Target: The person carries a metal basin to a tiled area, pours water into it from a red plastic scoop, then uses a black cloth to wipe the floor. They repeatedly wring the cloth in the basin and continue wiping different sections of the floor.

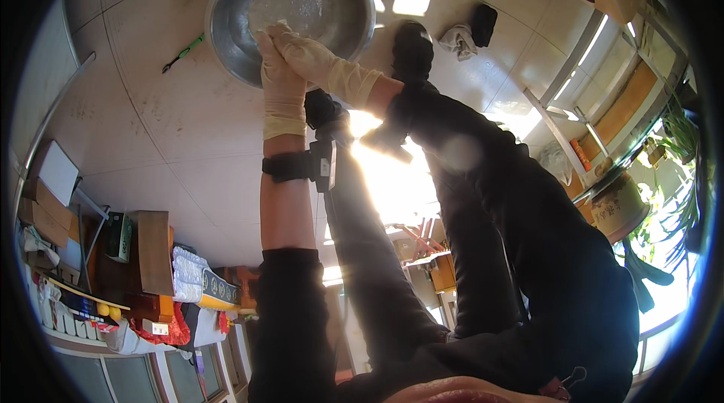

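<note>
Two gloved hands meet over the rim of a steel basin (290,7) on the tiled floor (173,124). The left hand (279,75) and right hand (305,52) press together, fingers overlapping; whether they clasp anything cannot be told. A green-handled tool (182,52) lies left of the basin.

Brown cardboard boxes (47,210) at left edge

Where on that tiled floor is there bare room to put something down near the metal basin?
The widest bare patch is the tiled floor left of the metal basin, past the small green-handled tool. It is crowded at the basin's near rim, where the gloved left hand and right hand meet, and to its right around the black shoe and crumpled cloth.
</note>
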Tool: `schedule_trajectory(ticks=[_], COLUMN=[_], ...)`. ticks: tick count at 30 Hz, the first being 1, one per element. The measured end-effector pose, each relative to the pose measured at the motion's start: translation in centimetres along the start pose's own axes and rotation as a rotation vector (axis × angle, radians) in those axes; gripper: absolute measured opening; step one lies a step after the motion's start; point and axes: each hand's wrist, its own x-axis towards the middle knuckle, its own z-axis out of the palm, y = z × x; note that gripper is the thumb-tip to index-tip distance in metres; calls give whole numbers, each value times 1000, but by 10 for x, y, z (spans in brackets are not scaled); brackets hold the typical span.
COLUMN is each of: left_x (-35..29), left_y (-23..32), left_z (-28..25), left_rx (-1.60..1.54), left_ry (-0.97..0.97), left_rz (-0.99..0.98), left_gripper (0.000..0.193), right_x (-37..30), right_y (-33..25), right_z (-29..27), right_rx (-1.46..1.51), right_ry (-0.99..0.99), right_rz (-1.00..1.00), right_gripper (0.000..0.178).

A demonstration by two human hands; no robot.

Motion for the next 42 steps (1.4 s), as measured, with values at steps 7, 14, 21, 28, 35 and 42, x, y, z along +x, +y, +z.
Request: schedule_trajectory(ticks=[7,14,21,28,35,42], left_x=[-6,-29,-43,-58,-82,-81], left_y=[21,32,4,-22,-31,-17], left_z=[-8,-20,-45,-37,17,48], left_rx=[-3,181,192,160,167,-508], left_ry=[171,158,230,228,202,0], left_rz=[-82,-2,-99,-136,-258,-180], left_gripper=[56,51,45,42,48,66], right_x=[-5,-77,-149,-163,-190,-144], right_y=[-51,25,103,129,-36,-94], right_z=[-53,-179,-305,-331,-247,-124], right_rx=[-369,-276,-1024,-597,126,-391], right_ry=[169,912,1065,1033,785,341], right_rz=[247,316,874,691,334,91], right_gripper=[35,14,41,24,19,30])
